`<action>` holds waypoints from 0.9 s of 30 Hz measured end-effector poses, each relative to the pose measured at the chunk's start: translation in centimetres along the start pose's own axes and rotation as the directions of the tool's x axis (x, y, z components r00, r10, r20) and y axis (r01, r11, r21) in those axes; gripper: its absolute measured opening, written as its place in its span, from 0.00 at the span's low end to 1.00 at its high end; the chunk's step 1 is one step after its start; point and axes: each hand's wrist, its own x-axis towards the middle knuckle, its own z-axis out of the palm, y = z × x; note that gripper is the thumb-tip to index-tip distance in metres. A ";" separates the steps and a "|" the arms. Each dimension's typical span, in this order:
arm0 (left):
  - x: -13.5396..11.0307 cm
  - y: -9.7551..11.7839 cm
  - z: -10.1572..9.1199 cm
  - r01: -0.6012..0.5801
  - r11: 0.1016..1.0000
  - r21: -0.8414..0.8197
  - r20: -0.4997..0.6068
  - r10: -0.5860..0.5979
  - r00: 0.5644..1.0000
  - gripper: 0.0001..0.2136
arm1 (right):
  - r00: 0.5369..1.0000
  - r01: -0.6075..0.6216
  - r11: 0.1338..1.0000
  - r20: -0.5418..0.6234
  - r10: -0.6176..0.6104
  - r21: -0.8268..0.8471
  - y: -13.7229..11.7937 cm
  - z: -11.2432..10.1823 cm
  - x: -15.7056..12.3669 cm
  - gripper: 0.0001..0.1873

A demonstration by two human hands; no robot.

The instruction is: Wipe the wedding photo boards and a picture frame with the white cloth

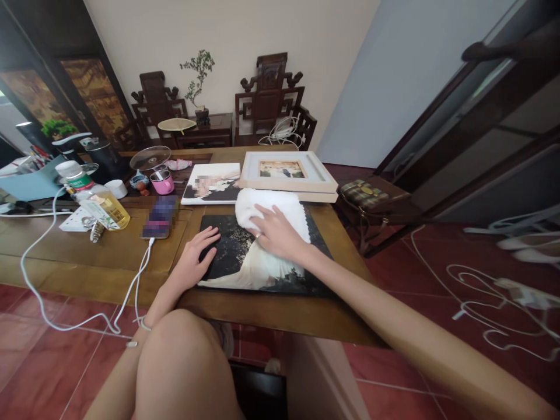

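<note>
A dark photo panel (231, 251), printed with a pale flowing dress, lies flat near the table's front edge. My left hand (195, 256) rests on its left edge, fingers spread and holding nothing. Over the panel's upper right part, my right hand (280, 230) presses down on a bunched white cloth (289, 203), with its fingers across the cloth. The cloth covers part of the panel and touches the frame behind it.
Behind the panel lie a framed picture (321, 166) and a white-covered photo book (212, 195). To the left are a charging phone (161, 219), an oil-coloured bottle (105, 204), a pink mug (163, 182) and a glass lid (150, 157). A white cable (35, 291) hangs over the front edge.
</note>
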 end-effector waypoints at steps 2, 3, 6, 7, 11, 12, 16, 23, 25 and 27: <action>0.0 -0.1 0.0 0.001 1.000 0.003 0.002 -0.001 1.000 0.16 | 1.000 0.003 1.000 0.003 -0.003 0.002 -1.8 0.1 -1.2 0.15; 0.0 -0.1 0.1 0.002 1.000 0.005 0.002 -0.002 1.000 0.17 | 1.000 0.017 1.000 0.016 -0.018 0.009 -2.9 0.1 -2.2 0.15; 0.0 -0.3 0.1 -0.009 1.000 0.004 0.011 0.008 1.000 0.17 | 0.989 0.110 0.990 0.093 -0.118 0.088 -6.4 -0.5 -6.1 0.15; 0.0 -0.3 0.1 -0.016 1.000 0.002 0.014 0.016 1.000 0.17 | 0.980 0.149 0.980 0.115 -0.164 0.128 -7.4 -0.8 -7.4 0.15; 0.0 -0.4 0.0 -0.034 0.999 -0.006 0.015 0.034 0.999 0.17 | 0.945 0.250 0.941 0.153 -0.288 0.227 -8.9 -1.8 -10.7 0.16; 0.0 -0.4 0.0 -0.031 0.999 -0.005 0.011 0.032 0.999 0.17 | 0.945 0.255 0.938 0.146 -0.293 0.236 -8.6 -1.9 -10.9 0.16; 0.0 -0.2 0.1 -0.006 1.000 0.001 0.002 0.006 1.000 0.16 | 0.979 0.181 0.969 0.066 -0.194 0.165 -5.1 -2.0 -9.3 0.15; 0.0 0.0 -0.1 -0.005 1.000 -0.004 -0.004 0.005 1.000 0.16 | 0.998 -0.042 0.998 -0.049 0.040 -0.039 0.8 -0.7 -3.9 0.13; 0.0 0.0 0.0 -0.004 1.000 -0.004 -0.004 0.004 1.000 0.16 | 0.997 -0.060 0.997 -0.054 0.057 -0.050 0.2 -0.4 -3.2 0.14; 0.0 -0.1 0.0 -0.002 1.000 -0.004 -0.001 0.002 1.000 0.16 | 0.997 -0.055 0.997 -0.050 0.052 -0.053 -1.4 -0.2 -3.3 0.14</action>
